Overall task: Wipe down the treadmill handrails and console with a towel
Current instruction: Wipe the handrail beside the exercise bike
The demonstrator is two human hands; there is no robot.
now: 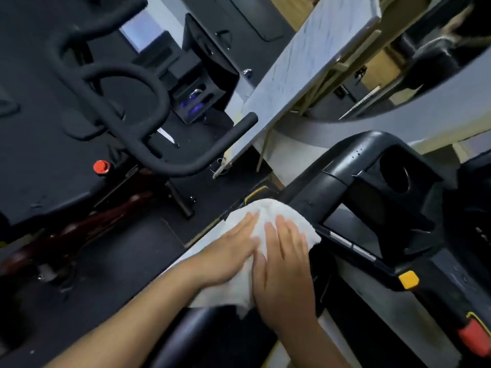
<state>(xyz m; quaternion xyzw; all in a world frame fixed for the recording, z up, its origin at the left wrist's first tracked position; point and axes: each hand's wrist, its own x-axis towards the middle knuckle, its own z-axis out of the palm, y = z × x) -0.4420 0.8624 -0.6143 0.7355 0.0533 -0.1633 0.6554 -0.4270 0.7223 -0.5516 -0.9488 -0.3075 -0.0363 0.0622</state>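
On the black treadmill handrail point(329, 181), low in the middle of the view, lies a white towel point(268, 221), draped over the rail and running lengthwise along it, from lower left up toward the console point(393, 197) at upper right. Both hands lie flat on the cloth with fingers straight and pointing up along the same line: the left hand point(225, 256) on the towel's left half, the right hand point(284, 264) just beside it, their inner edges touching or nearly so (motion blur makes it hard to say which). Neither hand clenches or pinches the cloth; they press it down with open palms. The towel's lower edge hangs crumpled under the right hand's heel, and the rail beneath the cloth is hidden. Ahead of the fingertips the handrail emerges bare and bends into the console, where a round cup holder point(394, 175) opens. A yellow button point(409, 279) sits right of the hands, and a red safety clip point(475, 339) is cut off by the frame edge. Across the dark floor to the left stands an exercise bike, its looped black handlebars point(127, 102) and red knob point(101, 166) visible.
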